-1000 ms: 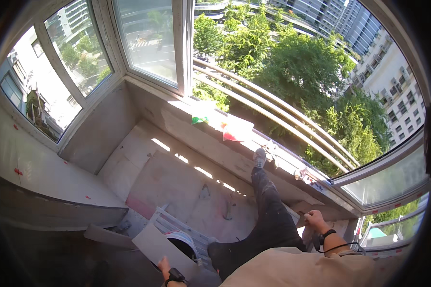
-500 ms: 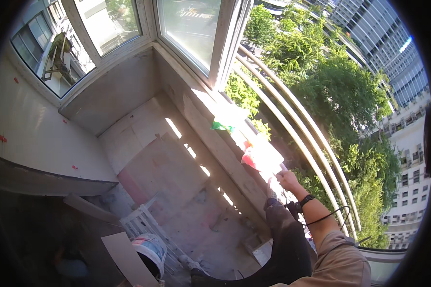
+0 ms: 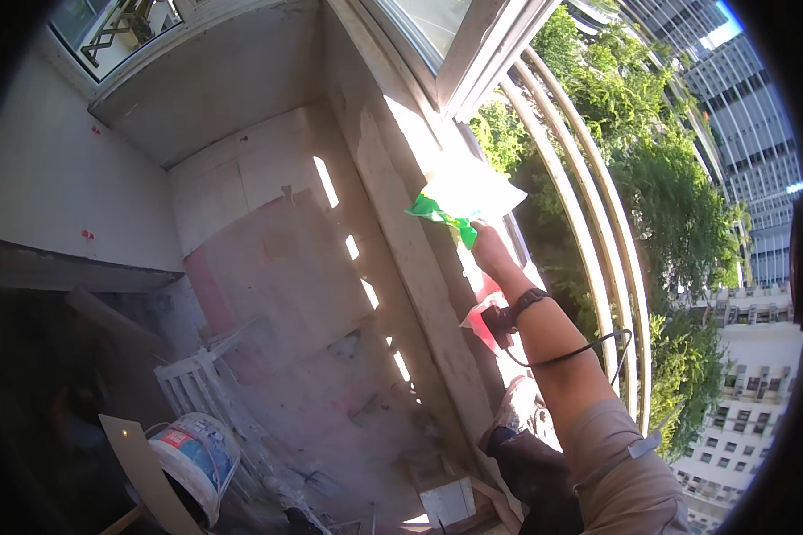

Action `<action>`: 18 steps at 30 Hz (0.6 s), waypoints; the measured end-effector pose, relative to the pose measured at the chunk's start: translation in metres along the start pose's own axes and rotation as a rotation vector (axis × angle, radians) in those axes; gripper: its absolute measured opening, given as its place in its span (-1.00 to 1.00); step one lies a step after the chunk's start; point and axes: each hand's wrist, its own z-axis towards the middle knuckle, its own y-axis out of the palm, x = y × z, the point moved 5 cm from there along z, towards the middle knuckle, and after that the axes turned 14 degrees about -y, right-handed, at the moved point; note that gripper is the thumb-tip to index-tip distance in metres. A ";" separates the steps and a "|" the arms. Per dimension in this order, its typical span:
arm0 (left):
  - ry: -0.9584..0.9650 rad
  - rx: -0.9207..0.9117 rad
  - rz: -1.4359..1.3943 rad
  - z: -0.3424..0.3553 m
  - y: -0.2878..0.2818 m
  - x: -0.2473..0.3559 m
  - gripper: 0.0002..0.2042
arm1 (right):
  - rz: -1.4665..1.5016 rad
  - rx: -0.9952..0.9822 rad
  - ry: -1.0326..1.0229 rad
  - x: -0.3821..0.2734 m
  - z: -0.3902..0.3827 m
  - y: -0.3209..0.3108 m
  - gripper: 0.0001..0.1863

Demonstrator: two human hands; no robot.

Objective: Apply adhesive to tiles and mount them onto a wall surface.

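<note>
My right hand (image 3: pixel 489 248) is closed on the edge of a green-and-white plastic bag (image 3: pixel 446 217) on the sunlit window ledge. Strong glare washes out the bag's white part. A red-and-white plastic bag (image 3: pixel 484 321) lies on the ledge nearer to me, partly behind my forearm. My wrist carries a dark band with a small black box (image 3: pixel 500 327) and a black cable. My left hand is out of view. A shoe (image 3: pixel 519 408) and dark trouser leg rest on the ledge below my arm.
An open window frame (image 3: pixel 446 94) stands beyond the bag. Curved pale rails (image 3: pixel 589 214) run outside, with trees and buildings beyond. Lower left are a dusty bucket (image 3: pixel 210 455), a flat tan board (image 3: pixel 147 473) and a white slatted ladder-like frame (image 3: pixel 192 385). Dust covers the floor.
My right hand has moved forward along the ledge, past the red bag, and taken hold of the green-and-white bag. The view has shifted, so the room appears lower-left.
</note>
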 end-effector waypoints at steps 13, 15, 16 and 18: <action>-0.013 -0.025 0.076 -0.006 0.030 -0.038 -0.61 | -0.498 -0.094 -0.027 0.057 0.047 0.054 -0.48; 0.002 -0.013 0.094 -0.002 0.040 -0.039 -0.61 | -0.596 -0.097 -0.011 0.072 0.046 0.052 -0.48; 0.026 -0.005 0.114 -0.002 0.042 -0.039 -0.60 | -0.633 -0.080 -0.005 0.078 0.046 0.048 -0.48; -0.003 -0.010 0.092 -0.006 0.044 -0.023 -0.60 | -0.709 -0.034 0.002 0.078 0.044 0.043 -0.50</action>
